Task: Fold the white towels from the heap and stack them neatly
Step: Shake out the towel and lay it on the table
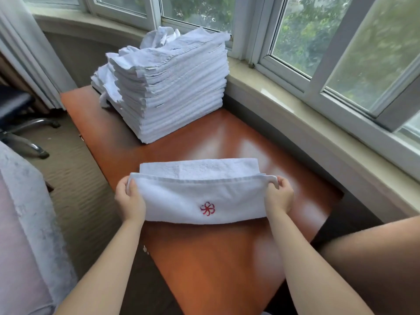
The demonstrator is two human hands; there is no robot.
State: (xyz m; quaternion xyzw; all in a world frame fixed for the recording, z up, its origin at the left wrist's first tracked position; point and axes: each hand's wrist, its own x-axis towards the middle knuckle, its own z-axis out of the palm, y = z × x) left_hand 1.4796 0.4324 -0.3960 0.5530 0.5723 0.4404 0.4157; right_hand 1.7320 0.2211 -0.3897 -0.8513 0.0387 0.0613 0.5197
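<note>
My left hand (pixel 130 197) pinches the left end of the white towel (pixel 204 196), thumb on top, fingers curled under the hemmed edge. My right hand (pixel 279 195) pinches the right end the same way, a small loop of hem sticking up past the fingertips. The towel is thick terry, folded into a long band, with a red embroidered pinwheel logo (pixel 207 208) on the near flap; the far layer lies flat on the glossy reddish-brown wooden table (pixel 204 258). Well beyond it, near the window sill (pixel 284 103), stands a tall square stack of folded towels (pixel 172 96), edges ragged, with a crumpled heap (pixel 161 36) on top and behind.
</note>
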